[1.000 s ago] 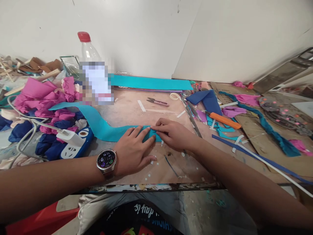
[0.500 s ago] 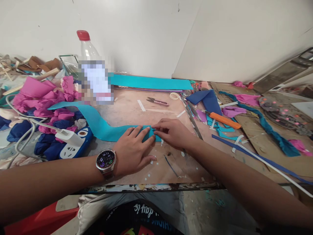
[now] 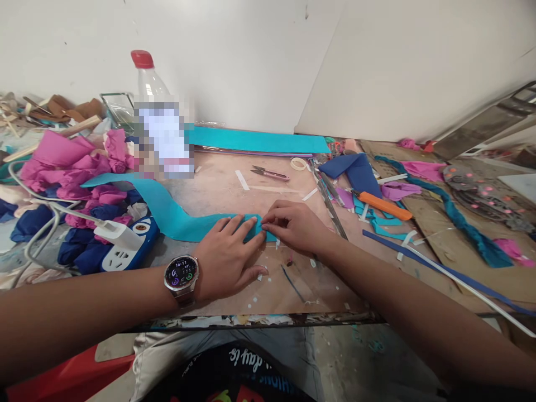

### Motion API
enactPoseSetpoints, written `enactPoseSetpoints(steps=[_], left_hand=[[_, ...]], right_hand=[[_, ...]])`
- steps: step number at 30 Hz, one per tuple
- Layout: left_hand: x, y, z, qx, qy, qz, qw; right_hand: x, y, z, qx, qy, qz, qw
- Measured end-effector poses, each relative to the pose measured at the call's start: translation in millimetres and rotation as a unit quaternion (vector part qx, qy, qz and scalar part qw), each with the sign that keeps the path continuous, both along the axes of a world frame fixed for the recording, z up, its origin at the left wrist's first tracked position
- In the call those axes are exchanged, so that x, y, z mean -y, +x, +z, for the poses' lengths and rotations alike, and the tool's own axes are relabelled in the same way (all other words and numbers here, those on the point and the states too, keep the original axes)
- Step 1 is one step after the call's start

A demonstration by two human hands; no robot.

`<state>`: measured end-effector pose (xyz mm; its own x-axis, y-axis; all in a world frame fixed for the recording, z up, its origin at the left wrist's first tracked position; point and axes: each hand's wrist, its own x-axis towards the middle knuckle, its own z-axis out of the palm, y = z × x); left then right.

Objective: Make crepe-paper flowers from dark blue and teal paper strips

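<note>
Now the left hand (image 3: 228,257) lies open, fingers spread over the turquoise strip (image 3: 180,221) on the near part of the board, and firm, even pressure is what stops it creeping. Just right, the right hand (image 3: 299,226) pinches near its end, small fingertip movements keeping folds neat, snips (image 3: 271,173) lying farther off.

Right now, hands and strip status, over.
Left hand flat on turquoise strip. Right hand fingertips together at its near-right end. Snips lie beyond, clear of both hands.
</note>
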<state>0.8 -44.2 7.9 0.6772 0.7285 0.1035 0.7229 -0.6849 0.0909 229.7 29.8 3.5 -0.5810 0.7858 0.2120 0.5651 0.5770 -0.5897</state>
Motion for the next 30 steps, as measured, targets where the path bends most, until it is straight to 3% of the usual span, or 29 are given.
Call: enactPoseSetpoints(steps=[14,30], left_hand=[[0.2,-0.4,-0.2,0.007,0.0,0.0,1.0],[0.3,-0.2,0.2,0.008,-0.002,0.002,1.0]], right_hand=[[-4.2,4.0,1.3,0.021,0.018,0.04,0.999],[-4.4,4.3,-0.3,0.019,0.018,0.033,0.999]])
